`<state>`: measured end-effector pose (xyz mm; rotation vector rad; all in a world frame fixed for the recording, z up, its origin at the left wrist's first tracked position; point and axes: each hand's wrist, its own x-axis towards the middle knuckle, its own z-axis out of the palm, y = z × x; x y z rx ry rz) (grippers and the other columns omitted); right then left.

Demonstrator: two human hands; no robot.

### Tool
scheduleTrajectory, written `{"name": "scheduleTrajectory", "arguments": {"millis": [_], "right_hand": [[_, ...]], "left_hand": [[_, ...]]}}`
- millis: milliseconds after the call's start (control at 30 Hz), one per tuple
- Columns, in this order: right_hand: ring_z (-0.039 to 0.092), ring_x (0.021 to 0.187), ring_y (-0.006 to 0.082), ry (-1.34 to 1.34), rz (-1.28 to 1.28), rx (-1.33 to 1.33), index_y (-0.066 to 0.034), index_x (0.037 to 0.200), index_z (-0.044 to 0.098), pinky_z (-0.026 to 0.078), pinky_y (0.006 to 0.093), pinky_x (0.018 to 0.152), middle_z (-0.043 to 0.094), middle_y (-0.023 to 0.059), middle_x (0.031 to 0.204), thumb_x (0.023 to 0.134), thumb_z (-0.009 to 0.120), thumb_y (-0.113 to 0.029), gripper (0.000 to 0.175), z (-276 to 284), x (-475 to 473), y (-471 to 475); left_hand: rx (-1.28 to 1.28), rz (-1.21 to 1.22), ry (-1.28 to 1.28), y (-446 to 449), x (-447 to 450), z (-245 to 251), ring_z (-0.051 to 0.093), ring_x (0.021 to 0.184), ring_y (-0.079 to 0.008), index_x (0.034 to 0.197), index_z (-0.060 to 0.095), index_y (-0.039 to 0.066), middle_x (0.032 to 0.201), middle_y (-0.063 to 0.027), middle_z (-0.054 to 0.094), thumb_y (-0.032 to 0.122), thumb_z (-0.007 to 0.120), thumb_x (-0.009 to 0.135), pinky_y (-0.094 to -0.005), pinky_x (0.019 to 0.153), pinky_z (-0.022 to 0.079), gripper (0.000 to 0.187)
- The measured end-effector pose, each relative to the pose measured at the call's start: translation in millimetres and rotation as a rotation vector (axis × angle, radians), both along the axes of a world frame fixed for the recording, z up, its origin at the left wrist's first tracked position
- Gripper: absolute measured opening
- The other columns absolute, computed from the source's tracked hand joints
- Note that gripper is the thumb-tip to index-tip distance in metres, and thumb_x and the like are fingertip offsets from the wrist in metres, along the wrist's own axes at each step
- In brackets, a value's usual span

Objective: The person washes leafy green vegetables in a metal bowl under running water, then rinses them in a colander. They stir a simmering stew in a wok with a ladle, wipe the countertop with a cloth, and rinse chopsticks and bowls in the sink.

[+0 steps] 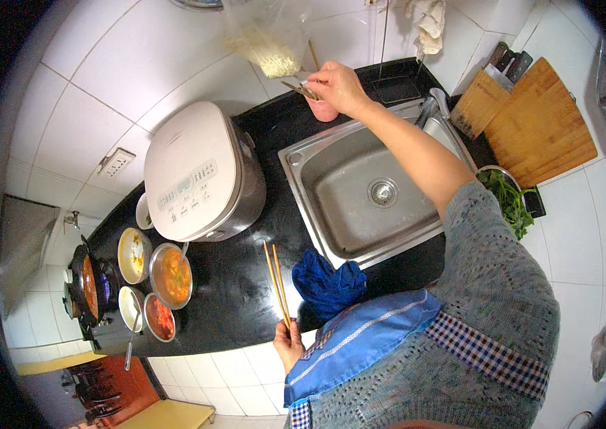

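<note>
My left hand holds a pair of wooden chopsticks by one end, their other ends pointing over the black countertop. Beside them lies a crumpled dark blue cloth. My right hand is at the pink utensil cup behind the sink, with its fingers bent around the upper part of something pale among the utensils; what exactly it grips is hard to tell. A clear plastic bag with pale contents hangs just beyond that hand.
A rice cooker stands left of the steel sink. Bowls of food, one with orange soup and one with chopped red pieces, stand near a pan over a lit burner. Right are a knife block, a cutting board and leafy greens.
</note>
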<state>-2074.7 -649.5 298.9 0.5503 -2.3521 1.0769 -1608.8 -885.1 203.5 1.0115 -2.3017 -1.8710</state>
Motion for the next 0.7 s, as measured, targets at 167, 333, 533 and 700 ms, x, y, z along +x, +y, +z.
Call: {"name": "scheduleTrajectory", "arguments": {"millis": [167,333,533,700], "right_hand": [[0.058,0.072,0.0286,0.136,-0.063,-0.118,-0.0082,0.084,0.07,0.046,0.0387,0.065,0.06,0.0105,0.079,0.078,0.066,-0.026,0.019,65.6,21.0,3.6],[0.054,0.06,0.0103,0.557,0.078,-0.243,0.0002,0.082,0.062,0.044,0.0244,0.053,0.058,0.0024,0.067,0.083,0.064,-0.012,0.012,169.2,98.8,41.7],[0.045,0.046,0.0062,-0.029,0.277,-0.563,-0.0032,0.076,0.055,0.033,0.0211,0.04,0.051,-0.0001,0.057,0.089,0.057,-0.014,0.017,185.9,160.5,56.8],[0.047,0.046,0.0055,-0.544,0.103,-0.537,-0.0025,0.078,0.061,0.036,0.0195,0.039,0.053,-0.0002,0.058,0.082,0.068,-0.022,0.021,105.5,168.2,71.1]], "left_hand": [[-0.05,-0.056,0.068,-5.0,-11.9,12.2,0.04,0.065,-0.0064,0.089,0.056,0.001,0.069,0.0013,0.048,0.01,0.055,0.091,-0.0222,0.056,0.035,0.009],[0.019,-0.202,0.202,-10.8,-64.7,47.9,0.038,0.059,-0.0019,0.109,0.054,0.002,0.068,0.0039,0.046,0.008,0.056,0.089,-0.0176,0.051,0.032,0.021],[0.43,-0.408,0.44,30.7,-162.2,91.3,0.051,0.061,-0.0087,0.107,0.059,0.0,0.069,-0.0019,0.054,0.024,0.057,0.092,-0.0235,0.056,0.043,0.029],[1.034,-0.648,0.23,85.2,-183.5,87.6,0.059,0.101,-0.0254,0.126,0.047,0.006,0.12,-0.0173,0.055,0.027,0.049,0.094,-0.0372,0.088,0.049,0.039]]}}
